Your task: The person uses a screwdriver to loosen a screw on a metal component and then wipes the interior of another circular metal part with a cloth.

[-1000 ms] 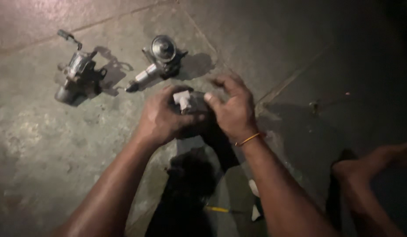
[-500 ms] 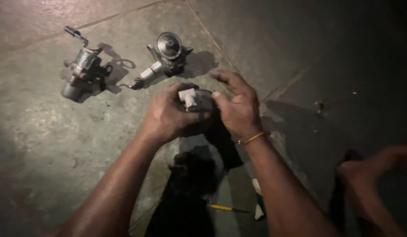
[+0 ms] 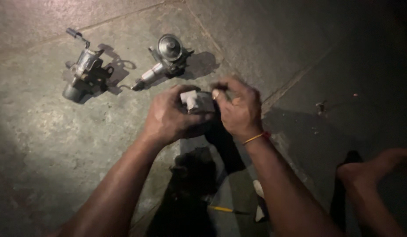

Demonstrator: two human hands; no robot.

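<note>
Both hands meet over a small metal part with a pale grey block on top, held above a concrete floor. My left hand wraps around the part from the left. From the right, my right hand has its fingers curled on the part's top edge, and a thin orange band circles its wrist. A dark cloth or black piece hangs down under the hands. Most of the held part is hidden by my fingers.
Two metal engine-like parts lie on the floor beyond my hands: one with a bent pipe at the left, one with a round cap to its right. A yellow-handled tool lies between my forearms. My bare foot shows at the right.
The view has shifted a little, so the floor parts sit slightly further right and lower in frame. My right fingers have curled down over the held part's top.
</note>
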